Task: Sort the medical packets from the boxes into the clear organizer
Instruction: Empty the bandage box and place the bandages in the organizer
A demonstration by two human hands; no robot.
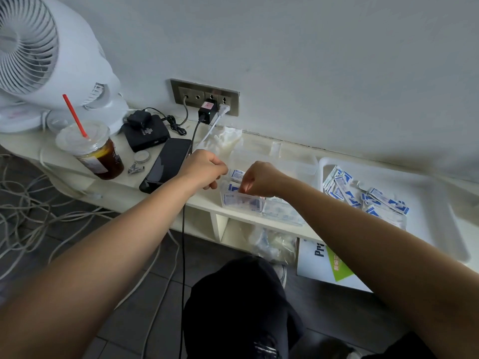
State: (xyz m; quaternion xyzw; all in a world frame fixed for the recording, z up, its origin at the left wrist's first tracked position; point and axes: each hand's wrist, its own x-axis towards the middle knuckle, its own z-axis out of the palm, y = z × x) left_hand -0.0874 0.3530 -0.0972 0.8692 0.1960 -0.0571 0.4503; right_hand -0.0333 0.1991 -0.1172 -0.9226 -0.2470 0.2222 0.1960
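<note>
— Where is the clear organizer (282,215)?
— It sits at the front edge of the white shelf (166,203), right under the two hands. Blue-and-white packets (241,202) stand inside its left part.
— What is the right hand (259,180) doing?
— Its fingers point down into the organizer. The tips pinch the top edge of one of those packets.
— And the left hand (204,168)?
— Its fingers are curled in. A small packet (237,174) shows just beside it, between the two hands. I cannot tell if the left hand holds it.
— Are there more packets?
— Yes. A loose pile of packets (344,187) lies in a white tray (456,229), to the right of the organizer.
— What is on the other side?
— A black phone (168,164) lies just left of the left hand, with a black cable (183,255) hanging down. Past it stands a plastic cup (96,154) of dark drink with a red straw (74,114). Behind the cup is a big white fan (39,60). On the wall is a socket plate (204,95) with plugs in it.
</note>
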